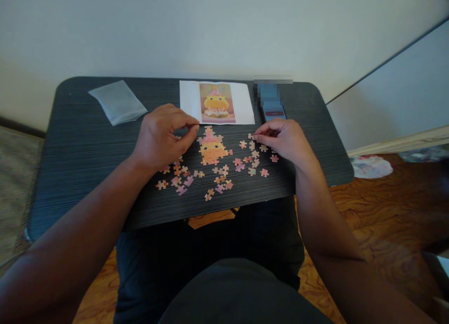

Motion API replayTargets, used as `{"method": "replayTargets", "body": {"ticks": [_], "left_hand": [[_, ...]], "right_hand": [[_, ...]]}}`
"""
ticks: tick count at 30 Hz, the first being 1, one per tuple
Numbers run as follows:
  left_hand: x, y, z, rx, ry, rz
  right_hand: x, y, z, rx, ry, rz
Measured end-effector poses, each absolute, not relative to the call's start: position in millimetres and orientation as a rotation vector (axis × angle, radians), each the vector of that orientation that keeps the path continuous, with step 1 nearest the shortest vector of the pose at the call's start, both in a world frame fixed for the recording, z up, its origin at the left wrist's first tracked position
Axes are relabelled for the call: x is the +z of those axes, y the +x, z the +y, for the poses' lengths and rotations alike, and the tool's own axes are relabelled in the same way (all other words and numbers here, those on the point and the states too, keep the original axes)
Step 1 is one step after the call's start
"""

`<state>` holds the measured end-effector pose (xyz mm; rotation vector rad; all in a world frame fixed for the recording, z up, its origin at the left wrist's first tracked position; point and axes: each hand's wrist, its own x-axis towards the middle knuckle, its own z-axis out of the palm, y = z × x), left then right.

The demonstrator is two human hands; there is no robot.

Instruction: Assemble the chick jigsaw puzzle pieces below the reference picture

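On the bench [77,141], the part-joined puzzle [211,148] lies right of the left hand [159,134], the nearer one, and left of the right hand [287,139]. Its long axis runs near to far, hat end pointing far. Both hands' fingers pinch narrowly, the right's beside a loose piece [250,136]; I can't tell if either holds anything.

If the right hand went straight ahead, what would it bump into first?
The right hand would likely meet the loose puzzle piece at its fingertips; they may already touch.

Left hand [159,133] and right hand [286,140] palm-down, curled, well apart.
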<state>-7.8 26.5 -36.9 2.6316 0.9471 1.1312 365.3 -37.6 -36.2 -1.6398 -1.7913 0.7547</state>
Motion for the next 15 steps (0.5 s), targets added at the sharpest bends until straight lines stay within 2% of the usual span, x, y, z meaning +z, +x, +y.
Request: {"method": "replayTargets", "body": {"ticks": [8,12,15], "left_hand": [[-31.1,-16.5,30.6,1.031,2.512,1.111],[-23.1,-24.8,34.5,0.995,2.397,1.153],[-14.4,-34.0,37.2,0.821,2.214,1.165]], "right_hand": [[-38.6,363.2,-40.4,0.560,-1.556,-1.891],[-37.2,363.4,-37.8,0.332,-1.419,-1.895],[-35.4,360.3,-37.8,0.220,-1.278,-1.921]]}}
